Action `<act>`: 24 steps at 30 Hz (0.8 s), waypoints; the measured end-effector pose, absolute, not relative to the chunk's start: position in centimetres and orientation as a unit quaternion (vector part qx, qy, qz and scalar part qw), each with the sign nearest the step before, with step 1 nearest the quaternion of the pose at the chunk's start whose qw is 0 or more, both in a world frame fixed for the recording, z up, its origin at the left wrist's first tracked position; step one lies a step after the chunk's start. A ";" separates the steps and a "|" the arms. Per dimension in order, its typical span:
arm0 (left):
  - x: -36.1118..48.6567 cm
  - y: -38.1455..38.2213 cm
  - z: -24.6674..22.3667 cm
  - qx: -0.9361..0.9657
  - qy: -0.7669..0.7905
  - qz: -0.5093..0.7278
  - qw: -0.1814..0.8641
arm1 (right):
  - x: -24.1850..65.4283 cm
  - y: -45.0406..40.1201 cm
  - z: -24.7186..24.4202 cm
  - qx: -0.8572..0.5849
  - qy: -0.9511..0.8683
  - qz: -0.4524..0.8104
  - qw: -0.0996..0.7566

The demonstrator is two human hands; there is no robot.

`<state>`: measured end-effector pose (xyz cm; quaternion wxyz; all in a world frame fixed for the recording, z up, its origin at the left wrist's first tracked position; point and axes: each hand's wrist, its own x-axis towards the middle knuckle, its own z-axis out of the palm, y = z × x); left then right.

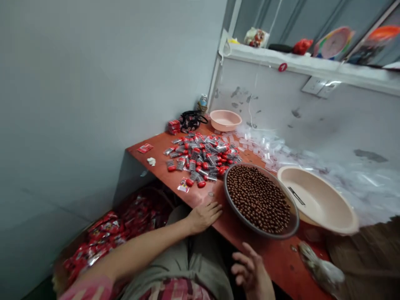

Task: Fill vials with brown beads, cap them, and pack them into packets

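Note:
My left hand lies flat on the front edge of the red table, fingers stretched out, with nothing in it. Over the table's near edge, my right hand is raised with its fingers apart and slightly curled; it holds nothing that I can see. Between and beyond the hands stands a grey basin full of small round brown balls. Past my left hand lies a heap of small clear containers with red caps. A small printed packet rests at the heap's near side.
Behind the brown balls is a pale pink basin, with a smaller pink one at the back. Clear plastic pieces pile along the wall. Red packets fill a container below left. A tied plastic bag lies right.

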<state>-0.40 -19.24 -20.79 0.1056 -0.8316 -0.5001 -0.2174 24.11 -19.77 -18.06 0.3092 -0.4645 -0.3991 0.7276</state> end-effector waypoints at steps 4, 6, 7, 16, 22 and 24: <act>1.8 -19.9 -22.1 -0.741 -0.590 -0.272 0.170 | 22.8 -16.4 -15.0 -0.437 -0.361 0.737 0.369; 2.5 -19.9 -22.5 -0.701 -0.625 -0.283 0.195 | 22.4 -15.3 -14.5 -0.423 -0.375 0.728 0.387; 2.7 -19.9 -22.8 -0.694 -0.630 -0.279 0.207 | 22.2 -14.9 -14.5 -0.415 -0.383 0.723 0.397; 2.6 -19.6 -23.9 -0.678 -0.643 -0.247 0.257 | 20.0 -12.0 -15.6 -0.353 -0.419 0.674 0.495; 2.8 -19.5 -23.9 -0.669 -0.646 -0.253 0.266 | 18.2 -7.0 -15.3 -0.356 -0.410 0.645 0.538; 2.7 -19.5 -23.9 -0.668 -0.648 -0.254 0.263 | 17.7 -5.2 -15.1 -0.385 -0.391 0.634 0.546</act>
